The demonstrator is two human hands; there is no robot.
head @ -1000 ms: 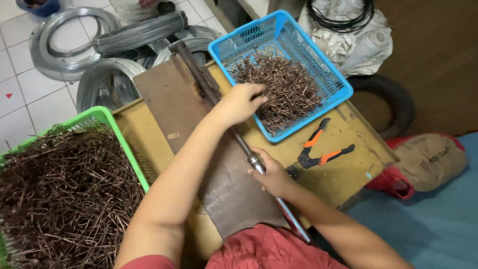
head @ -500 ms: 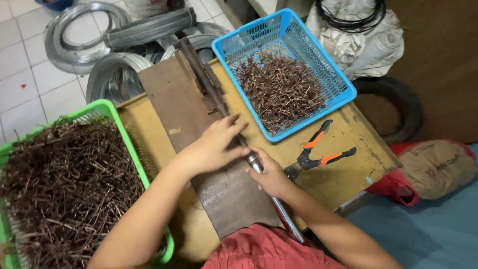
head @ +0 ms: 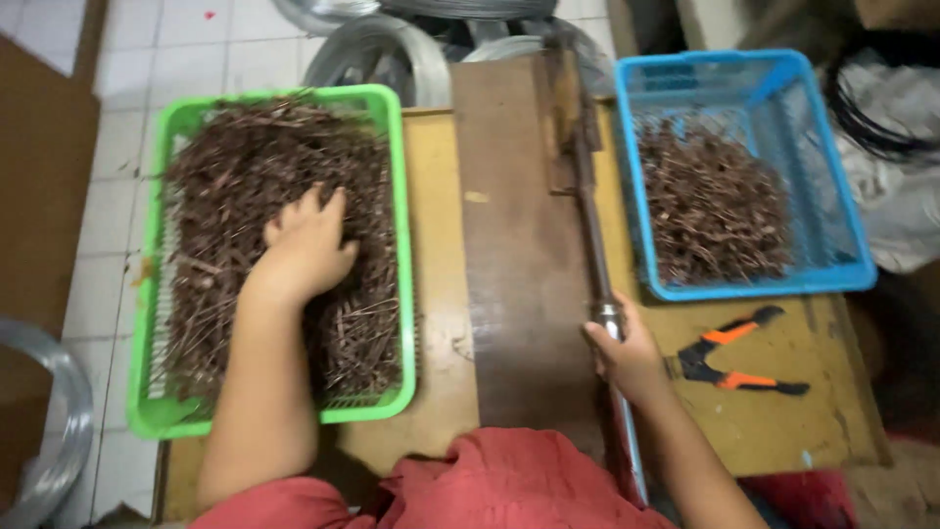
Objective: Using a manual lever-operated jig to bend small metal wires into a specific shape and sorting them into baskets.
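Note:
My left hand (head: 305, 247) rests palm down in the green basket (head: 399, 206), fingers spread into a heap of thin brown wire pieces (head: 255, 176); whether it grips any is hidden. My right hand (head: 627, 355) is closed around the long metal lever handle (head: 591, 225) of a cutter, which runs along the right edge of a dark rusty metal plate (head: 519, 255) on the yellow table (head: 443, 294). To the right stands a blue basket (head: 842, 245) with a smaller pile of brown wire pieces (head: 710, 206).
Orange-handled pliers (head: 739, 360) lie on the table right of my right hand. Coils of grey wire (head: 392, 49) sit on the tiled floor behind the table, and another coil (head: 49, 431) is at the lower left. A dark bundle in plastic (head: 896, 118) is at the far right.
My left hand has moved from the blue basket, across the metal plate, into the green basket on the left. My right hand has stayed on the lever handle. The view has turned left.

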